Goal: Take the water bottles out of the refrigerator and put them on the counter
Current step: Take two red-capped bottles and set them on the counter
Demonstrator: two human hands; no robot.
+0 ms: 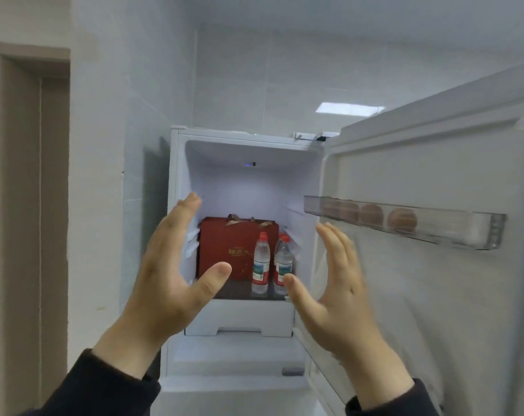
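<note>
Inside the refrigerator (176, 235), clear ribbed water bottles (260, 265) stand beside a red box (224, 250); both hands spread, empty

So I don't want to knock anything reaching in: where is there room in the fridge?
Free: above the dark red gift box up to the ceiling. Crowded: the two red-capped clear water bottles beside the box and the right wall.

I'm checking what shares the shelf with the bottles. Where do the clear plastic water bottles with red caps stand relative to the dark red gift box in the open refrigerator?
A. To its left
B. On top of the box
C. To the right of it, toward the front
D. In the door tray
C: the clear plastic water bottles with red caps stand on the shelf right of the dark red gift box, nearer the front.
</note>
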